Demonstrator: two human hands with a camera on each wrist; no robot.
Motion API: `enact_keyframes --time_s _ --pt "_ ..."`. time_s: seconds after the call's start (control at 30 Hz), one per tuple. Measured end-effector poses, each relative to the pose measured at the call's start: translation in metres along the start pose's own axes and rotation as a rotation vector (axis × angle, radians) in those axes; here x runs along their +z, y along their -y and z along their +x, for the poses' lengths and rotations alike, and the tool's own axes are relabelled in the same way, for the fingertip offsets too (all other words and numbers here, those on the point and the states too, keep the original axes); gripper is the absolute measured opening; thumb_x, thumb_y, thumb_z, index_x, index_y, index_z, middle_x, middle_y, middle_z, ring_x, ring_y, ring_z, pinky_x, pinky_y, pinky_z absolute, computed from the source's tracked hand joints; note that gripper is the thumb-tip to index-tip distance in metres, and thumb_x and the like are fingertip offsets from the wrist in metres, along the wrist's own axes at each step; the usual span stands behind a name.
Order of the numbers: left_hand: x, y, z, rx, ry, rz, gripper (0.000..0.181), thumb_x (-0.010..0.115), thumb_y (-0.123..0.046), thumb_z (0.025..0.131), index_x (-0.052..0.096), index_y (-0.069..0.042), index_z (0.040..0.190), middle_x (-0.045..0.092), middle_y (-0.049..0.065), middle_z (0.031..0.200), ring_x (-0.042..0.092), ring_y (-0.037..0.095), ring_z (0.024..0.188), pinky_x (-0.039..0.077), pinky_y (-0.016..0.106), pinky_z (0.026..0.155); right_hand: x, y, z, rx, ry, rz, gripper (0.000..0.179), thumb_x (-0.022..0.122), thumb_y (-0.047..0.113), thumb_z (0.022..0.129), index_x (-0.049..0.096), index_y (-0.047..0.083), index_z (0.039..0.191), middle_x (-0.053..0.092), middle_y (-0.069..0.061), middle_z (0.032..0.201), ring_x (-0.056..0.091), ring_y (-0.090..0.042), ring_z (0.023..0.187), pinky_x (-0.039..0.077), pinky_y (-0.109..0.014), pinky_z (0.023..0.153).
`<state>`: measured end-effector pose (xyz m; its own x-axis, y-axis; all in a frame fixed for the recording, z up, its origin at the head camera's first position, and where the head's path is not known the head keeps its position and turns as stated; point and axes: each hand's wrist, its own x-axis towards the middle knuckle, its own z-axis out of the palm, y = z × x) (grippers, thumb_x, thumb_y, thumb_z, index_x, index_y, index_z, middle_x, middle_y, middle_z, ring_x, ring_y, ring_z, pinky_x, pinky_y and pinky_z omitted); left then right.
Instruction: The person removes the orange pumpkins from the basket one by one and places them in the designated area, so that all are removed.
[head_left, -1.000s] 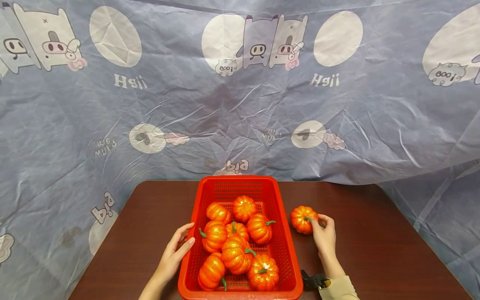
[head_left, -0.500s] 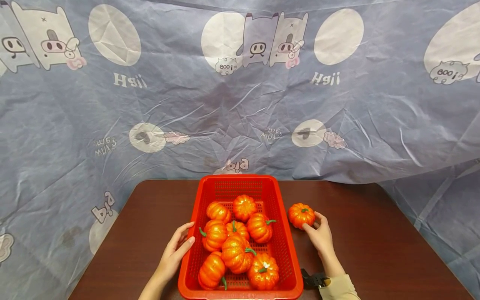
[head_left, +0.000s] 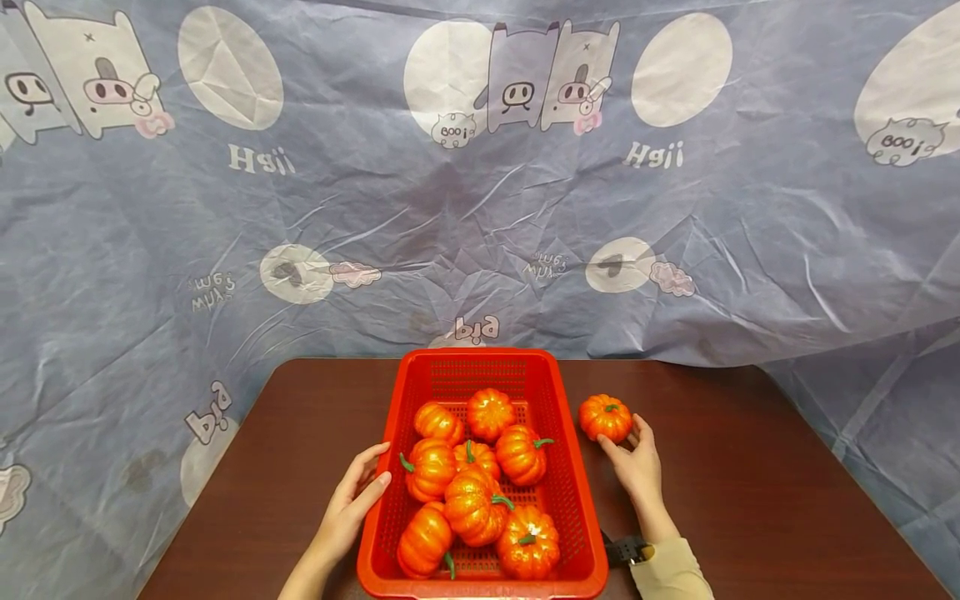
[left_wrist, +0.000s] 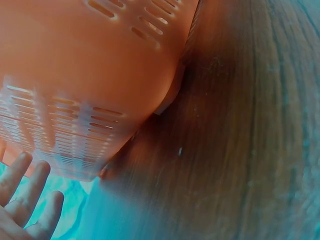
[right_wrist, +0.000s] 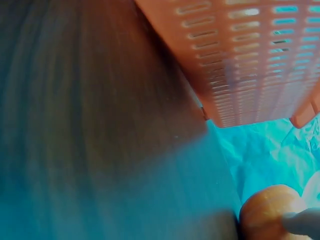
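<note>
Your left hand (head_left: 348, 510) rests against the left rim of the red plastic basket (head_left: 483, 588), fingers loosely extended, no firm grip to be seen. Basket should be light and a little springy; the rim offers the best hold. Inside, eight glossy orange pumpkins (head_left: 476, 506), probably light, hollow decorations; the shiny skins may slide.

Right of the basket, toward its far end, over the table (head_left: 757, 483): one loose pumpkin (head_left: 604, 417). Your right hand (head_left: 640, 473) has it pinched from the near right side, thumb on the near face, fingers around the right. Expect it stiff and slick, unlikely to dent. Take it across the ribbed flanks; spare the thin green stem (head_left: 612, 407), which could snap.

Hard to make out: your left fingertips' contact with the rim; the lower pumpkins, partly covered by those on top; whether the held one touches the table, since its underside is out of sight. The right wrist view cuts it off at the lower edge and shows only a blurred digit on it.
</note>
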<state>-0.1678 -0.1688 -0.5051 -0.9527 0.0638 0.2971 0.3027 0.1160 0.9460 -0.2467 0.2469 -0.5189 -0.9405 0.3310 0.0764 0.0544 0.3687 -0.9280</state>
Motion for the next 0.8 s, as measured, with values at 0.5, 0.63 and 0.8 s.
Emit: enact_keyframes --time_s 0.5,0.63,0.8 --pt "0.001 -0.001 -0.001 -0.005 -0.004 0.006 0.039 0.051 -0.009 0.096 0.047 -0.011 0.134 0.049 0.01 0.134 0.044 0.01 0.118 0.032 0.018 0.094 -0.004 0.013 -0.002 0.0 -0.13 0.09 0.068 0.074 0.022 0.081 0.038 -0.001 0.134 0.04 -0.022 0.138 0.043 -0.039 0.124 0.043 -0.041 0.094" --pt "0.0 -0.001 0.0 -0.006 -0.009 0.012 0.039 0.052 -0.009 0.095 0.047 -0.012 0.134 0.049 0.01 0.134 0.045 0.01 0.118 0.032 0.018 0.094 -0.01 0.03 -0.005 -0.048 -0.147 0.113 0.063 0.072 0.018 0.082 0.04 0.0 0.134 0.04 -0.022 0.138 0.042 -0.035 0.125 0.039 -0.046 0.096" --pt "0.001 0.0 0.0 0.0 -0.011 0.013 0.039 0.053 -0.008 0.094 0.048 -0.011 0.133 0.051 0.011 0.131 0.047 0.01 0.116 0.033 0.018 0.094 -0.016 0.051 -0.013 -0.092 -0.126 0.146 0.061 0.071 0.015 0.083 0.041 0.0 0.134 0.042 -0.018 0.137 0.043 -0.032 0.125 0.039 -0.044 0.097"
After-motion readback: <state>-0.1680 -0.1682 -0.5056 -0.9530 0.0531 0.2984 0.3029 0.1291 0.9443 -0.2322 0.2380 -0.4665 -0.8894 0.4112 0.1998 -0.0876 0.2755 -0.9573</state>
